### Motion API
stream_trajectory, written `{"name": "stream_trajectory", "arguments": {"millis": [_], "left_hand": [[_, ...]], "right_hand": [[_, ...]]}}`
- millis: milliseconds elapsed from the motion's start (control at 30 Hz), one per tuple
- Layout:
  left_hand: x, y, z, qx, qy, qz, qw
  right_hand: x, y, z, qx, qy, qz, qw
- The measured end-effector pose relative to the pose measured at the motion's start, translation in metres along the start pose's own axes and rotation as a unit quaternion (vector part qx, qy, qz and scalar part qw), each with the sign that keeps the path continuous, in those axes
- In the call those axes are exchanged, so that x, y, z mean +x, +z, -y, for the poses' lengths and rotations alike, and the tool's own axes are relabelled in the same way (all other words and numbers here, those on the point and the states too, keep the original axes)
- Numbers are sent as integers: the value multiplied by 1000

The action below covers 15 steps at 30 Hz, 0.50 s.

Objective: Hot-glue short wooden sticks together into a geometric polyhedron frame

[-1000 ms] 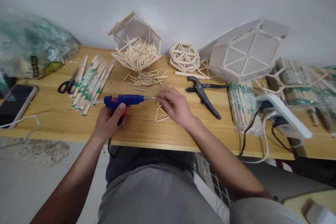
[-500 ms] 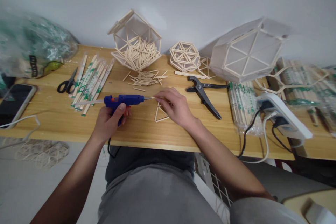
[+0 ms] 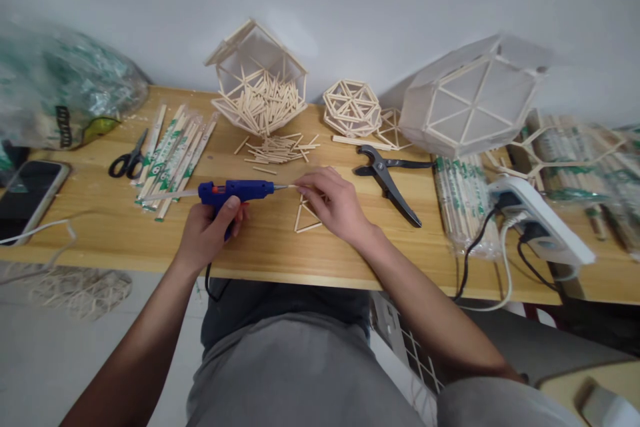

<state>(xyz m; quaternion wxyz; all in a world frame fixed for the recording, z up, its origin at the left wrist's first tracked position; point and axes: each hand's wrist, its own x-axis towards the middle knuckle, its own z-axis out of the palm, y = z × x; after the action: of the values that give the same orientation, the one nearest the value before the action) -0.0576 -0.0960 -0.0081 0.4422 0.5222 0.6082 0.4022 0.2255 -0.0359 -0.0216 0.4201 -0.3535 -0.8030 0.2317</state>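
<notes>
My left hand (image 3: 211, 230) is wrapped round the handle of a blue hot glue gun (image 3: 240, 191), with a white glue stick (image 3: 173, 195) poking out of its rear. The gun's metal nozzle points right and meets the end of a short wooden stick (image 3: 294, 186). That stick is pinched between the fingertips of my right hand (image 3: 333, 202), which hide most of it. Below these fingers a small triangle of wooden sticks (image 3: 309, 227) lies on the table, partly covered by the hand. Loose cut sticks (image 3: 277, 149) form a pile just behind.
At the back stand an open stick frame (image 3: 219, 107) full of cut sticks, a small stick dome (image 3: 353, 108) and a large papered frame (image 3: 473, 107). Black pliers (image 3: 387, 180), a power strip (image 3: 545, 220) and wrapped chopsticks (image 3: 465, 203) lie right; scissors (image 3: 129, 161) and a phone (image 3: 33, 193) left.
</notes>
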Motion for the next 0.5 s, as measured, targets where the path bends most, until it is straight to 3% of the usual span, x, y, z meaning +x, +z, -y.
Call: {"name": "stream_trajectory", "arguments": {"millis": [367,500], "left_hand": [[-1,3,2,59,3,-7,998],[3,-11,2,53,-11,-38,998]], "right_hand": [[-1,-1,0,25,22,-26,999],[1,-3,0,15,39,-57,998]]}}
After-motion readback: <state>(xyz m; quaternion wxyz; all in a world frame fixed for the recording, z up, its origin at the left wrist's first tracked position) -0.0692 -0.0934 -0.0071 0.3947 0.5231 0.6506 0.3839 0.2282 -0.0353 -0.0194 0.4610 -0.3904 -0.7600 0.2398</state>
